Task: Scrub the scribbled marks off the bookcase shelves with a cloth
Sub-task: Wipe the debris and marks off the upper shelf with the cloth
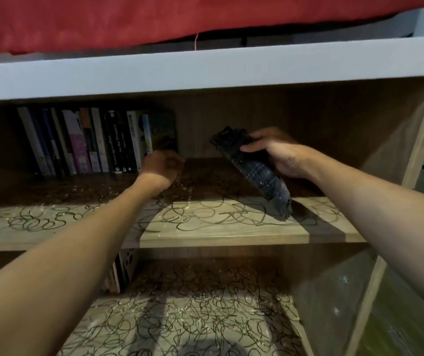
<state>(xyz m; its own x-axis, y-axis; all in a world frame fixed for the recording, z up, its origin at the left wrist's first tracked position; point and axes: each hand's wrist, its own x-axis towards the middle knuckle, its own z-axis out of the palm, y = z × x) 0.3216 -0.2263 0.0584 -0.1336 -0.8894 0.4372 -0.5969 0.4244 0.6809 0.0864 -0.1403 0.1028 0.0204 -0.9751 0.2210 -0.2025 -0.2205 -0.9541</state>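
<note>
Right hand (280, 154) grips the dark, limp cloth (254, 170) mid-length above the shelf (218, 231); left hand (163, 167) curled, contents unclear; light, soft, best bunched.

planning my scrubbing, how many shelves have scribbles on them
2. The upper shelf, scribbled along its front where both hands reach, and the lower shelf, scribbled nearly all over. Any shelves below are out of view.

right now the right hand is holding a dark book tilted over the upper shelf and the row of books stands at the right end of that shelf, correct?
Not quite. The head view shows the row of books standing at the left end of the upper shelf, not the right. The rest holds: the right hand holds a dark book tilted over that shelf.
</note>
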